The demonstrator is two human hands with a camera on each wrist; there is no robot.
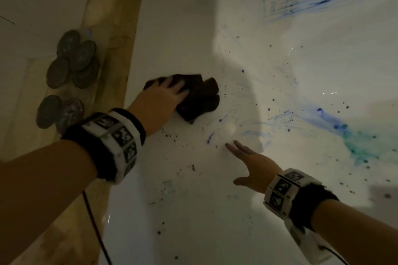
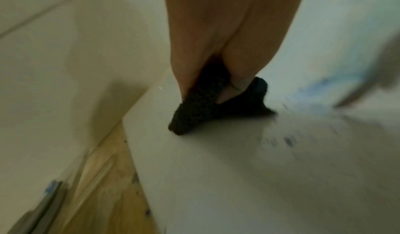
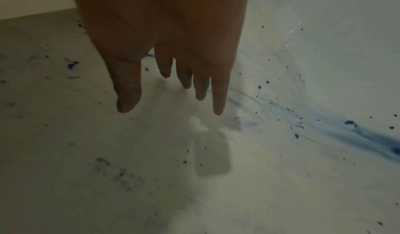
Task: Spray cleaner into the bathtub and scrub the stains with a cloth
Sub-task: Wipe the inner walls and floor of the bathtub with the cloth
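The white bathtub [image 1: 183,28] fills the head view, marked with blue smears [image 1: 323,114] and dark specks. A dark, bunched cloth [image 1: 200,101] lies on the tub surface near its left rim. My left hand [image 1: 165,94] is on top of it. In the left wrist view the thumb and fingers [image 2: 236,69] pinch a fold of the cloth [image 2: 194,114]. My right hand [image 1: 249,161] hovers over the tub lower right of the cloth, fingers straight and holding nothing. In the right wrist view this hand [image 3: 173,66] hangs above faint blue streaks [image 3: 368,135].
Several grey round discs [image 1: 71,64] sit on the tan tiled ledge [image 1: 116,38] left of the tub. A dark cable [image 1: 94,221] runs down along the tub's left edge. More blue streaks [image 1: 312,4] mark the far tub wall.
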